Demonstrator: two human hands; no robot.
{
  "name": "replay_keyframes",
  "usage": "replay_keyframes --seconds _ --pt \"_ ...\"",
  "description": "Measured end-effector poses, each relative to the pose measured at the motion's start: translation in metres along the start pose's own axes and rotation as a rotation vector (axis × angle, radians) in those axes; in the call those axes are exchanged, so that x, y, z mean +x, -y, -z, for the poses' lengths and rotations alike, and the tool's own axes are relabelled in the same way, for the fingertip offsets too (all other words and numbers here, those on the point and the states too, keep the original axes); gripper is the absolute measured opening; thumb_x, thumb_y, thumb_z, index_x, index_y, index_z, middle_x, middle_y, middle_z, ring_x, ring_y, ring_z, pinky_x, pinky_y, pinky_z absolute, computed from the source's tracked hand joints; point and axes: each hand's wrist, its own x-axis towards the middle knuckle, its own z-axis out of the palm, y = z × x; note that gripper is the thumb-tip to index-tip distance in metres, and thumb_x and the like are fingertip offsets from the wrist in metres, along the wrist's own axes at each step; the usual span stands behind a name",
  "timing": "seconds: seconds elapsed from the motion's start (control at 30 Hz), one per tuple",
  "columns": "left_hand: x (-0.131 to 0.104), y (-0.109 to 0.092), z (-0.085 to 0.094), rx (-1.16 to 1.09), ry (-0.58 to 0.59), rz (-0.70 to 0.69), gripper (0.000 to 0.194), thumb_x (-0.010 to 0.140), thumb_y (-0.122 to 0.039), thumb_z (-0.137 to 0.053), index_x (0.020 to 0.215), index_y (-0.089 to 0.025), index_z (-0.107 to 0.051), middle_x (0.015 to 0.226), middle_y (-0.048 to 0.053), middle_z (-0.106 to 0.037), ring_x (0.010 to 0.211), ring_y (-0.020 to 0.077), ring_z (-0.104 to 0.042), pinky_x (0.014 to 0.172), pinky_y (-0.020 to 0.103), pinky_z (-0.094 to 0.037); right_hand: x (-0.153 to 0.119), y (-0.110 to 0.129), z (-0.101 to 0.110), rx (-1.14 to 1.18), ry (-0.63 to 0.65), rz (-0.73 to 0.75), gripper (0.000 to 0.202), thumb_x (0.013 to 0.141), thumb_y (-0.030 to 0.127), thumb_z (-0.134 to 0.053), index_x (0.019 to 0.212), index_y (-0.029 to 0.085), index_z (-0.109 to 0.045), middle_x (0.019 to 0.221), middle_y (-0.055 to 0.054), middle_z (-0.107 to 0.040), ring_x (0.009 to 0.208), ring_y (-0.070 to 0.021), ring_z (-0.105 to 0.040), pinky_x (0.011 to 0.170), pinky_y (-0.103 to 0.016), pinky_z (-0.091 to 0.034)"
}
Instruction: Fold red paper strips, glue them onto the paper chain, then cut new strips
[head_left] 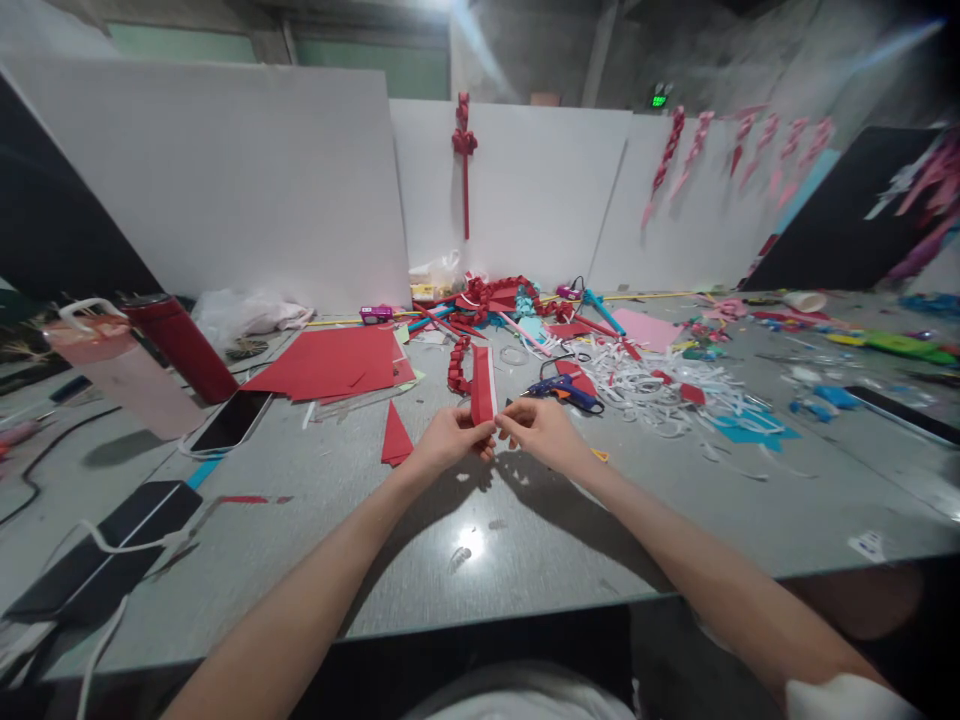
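The left hand [450,437] is pinching the near end of a folded red paper strip [481,380] above the table [555,560], its long axis pointing forward; the right hand [546,430] is meeting its white-edged near corner, fingertips bunched, grip unclear.

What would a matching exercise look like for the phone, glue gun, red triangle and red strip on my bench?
1. phone
2. glue gun
3. red triangle
4. red strip

A. held in the left hand
B. blue, beyond the right hand
C. dark, beside the pink bottle
D. red, lying on the bench

Pairs: 1-C, 2-B, 3-D, 4-A
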Motion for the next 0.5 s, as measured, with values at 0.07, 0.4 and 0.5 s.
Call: replay_keyframes --seconds 0.07,0.4,0.5 --pt "0.0001 0.0002 -0.0006 -0.008 -0.04 -0.018 0.045 0.076 -0.052 -0.088 0.082 -0.011 -0.073 0.069 0.005 -0.071 0.057 0.015 -0.068 0.059 0.028 -0.058 0.0011 -0.003 -0.0005 0.082 0.064 -0.058 0.034 0.086 0.05 -0.073 0.081 0.016 -0.075 0.071 -0.006 -0.075 0.055 -0.0147 -0.064 0.051 -0.024 -0.046" --pt "0.0021 0.0032 0.0026 -0.032 -0.056 -0.042 0.05 0.071 -0.055 -0.091 0.081 -0.009 -0.073 0.069 0.007 -0.071 0.057 0.0152 -0.068 0.058 0.028 -0.058 0.0016 -0.0035 -0.0046 0.174 0.065 -0.053 0.042 0.084 0.058 -0.074 0.077 0.017 -0.073 0.068 -0.004 -0.072 0.053 -0.0122 -0.058 0.052 -0.024 -0.044" --pt "0.0022 0.004 0.0022 -0.053 -0.043 -0.037 0.054 0.067 -0.058 -0.092 0.082 -0.009 -0.073 0.069 0.006 -0.071 0.056 0.0147 -0.067 0.057 0.027 -0.058 0.0022 -0.0032 -0.0047 0.183 0.057 -0.049 0.039 0.083 0.055 -0.073 0.078 0.017 -0.073 0.068 -0.003 -0.072 0.054 -0.0123 -0.058 0.052 -0.024 -0.044"
